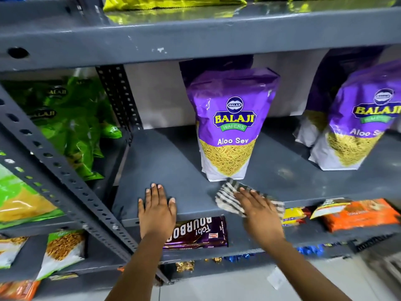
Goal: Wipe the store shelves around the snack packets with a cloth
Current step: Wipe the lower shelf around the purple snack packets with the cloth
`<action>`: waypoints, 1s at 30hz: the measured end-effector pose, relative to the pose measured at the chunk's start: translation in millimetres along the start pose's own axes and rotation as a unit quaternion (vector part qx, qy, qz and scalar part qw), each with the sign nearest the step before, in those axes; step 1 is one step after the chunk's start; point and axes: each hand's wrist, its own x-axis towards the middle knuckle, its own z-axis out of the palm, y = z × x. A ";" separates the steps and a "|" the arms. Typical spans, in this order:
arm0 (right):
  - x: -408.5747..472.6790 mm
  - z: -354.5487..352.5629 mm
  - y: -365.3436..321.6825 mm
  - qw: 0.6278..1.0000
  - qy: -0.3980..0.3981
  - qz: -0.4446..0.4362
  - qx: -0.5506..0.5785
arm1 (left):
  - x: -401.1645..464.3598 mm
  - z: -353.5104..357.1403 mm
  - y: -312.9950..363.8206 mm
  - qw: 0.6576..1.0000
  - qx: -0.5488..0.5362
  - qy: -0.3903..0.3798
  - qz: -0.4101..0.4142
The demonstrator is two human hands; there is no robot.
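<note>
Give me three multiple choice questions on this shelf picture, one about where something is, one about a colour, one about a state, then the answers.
1. Where is the striped cloth?
A. On the top shelf
B. On the grey shelf, just in front of the middle Aloo Sev packet
C. On the floor

2. What colour is the top of that packet?
A. Purple
B. Red
C. Blue

3. What is the left hand doing?
A. Gripping a packet
B. Holding the cloth
C. Lying flat and empty on the shelf

Answers: 1 B, the cloth lies by the packet's base. 2 A, purple above the yellow sev. 3 C, fingers spread; the right hand presses the cloth.
</note>
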 end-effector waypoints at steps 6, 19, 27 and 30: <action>1.6 -35.7 -15.4 0.971 0.075 0.127 0.189 | 1.8 3.2 -0.1 1.000 0.003 0.005 0.001; 1.5 -9.4 42.6 1.000 0.012 0.020 -0.007 | 2.2 -3.4 8.8 0.999 -0.025 -0.026 -0.032; -1.0 -41.1 117.7 0.997 -0.025 0.078 0.017 | 16.5 7.0 110.0 0.998 -0.068 -0.015 -0.006; 15.2 -67.3 122.1 0.988 -0.116 0.095 0.026 | 19.7 16.9 126.7 0.998 -0.059 -0.005 -0.032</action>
